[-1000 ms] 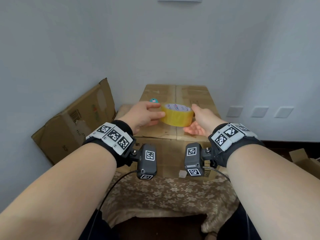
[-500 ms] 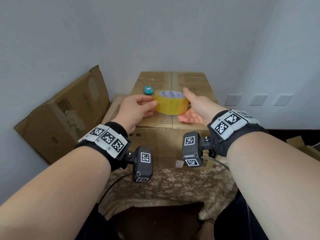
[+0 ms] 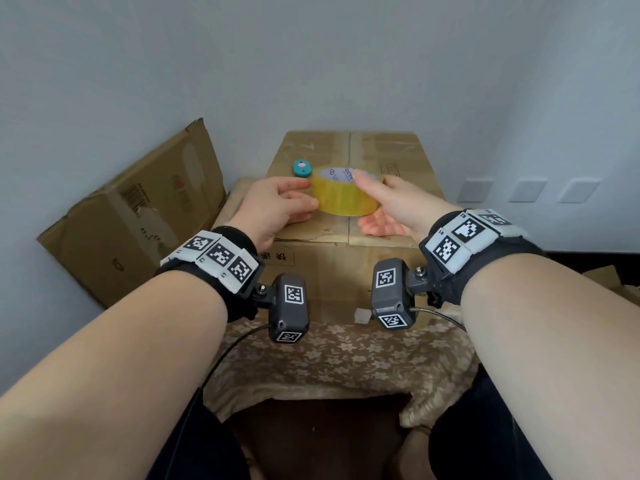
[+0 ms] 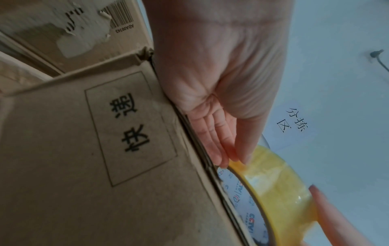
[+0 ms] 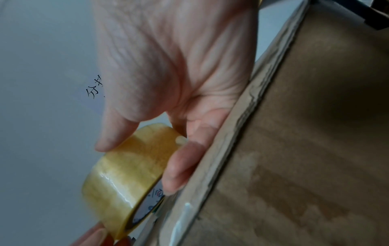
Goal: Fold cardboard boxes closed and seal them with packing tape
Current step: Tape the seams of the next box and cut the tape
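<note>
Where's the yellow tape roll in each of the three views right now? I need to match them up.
Head: tape roll at centre, on the box top, between both hands.
Left wrist: tape roll at lower right, below the fingertips.
Right wrist: tape roll at lower left, under the thumb.
Shared landmark: the box's near top edge, beside the roll in every view.

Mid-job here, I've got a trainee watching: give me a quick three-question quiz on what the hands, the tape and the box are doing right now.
1. True or false: the tape roll lies on the floor.
2. Which hands touch the roll? A) only the left hand B) only the right hand C) both
3. What small thing sits on the box just behind the left fingertips?

Key: 1. False, it is on top of the box. 2. C. 3. A teal round object.
</note>
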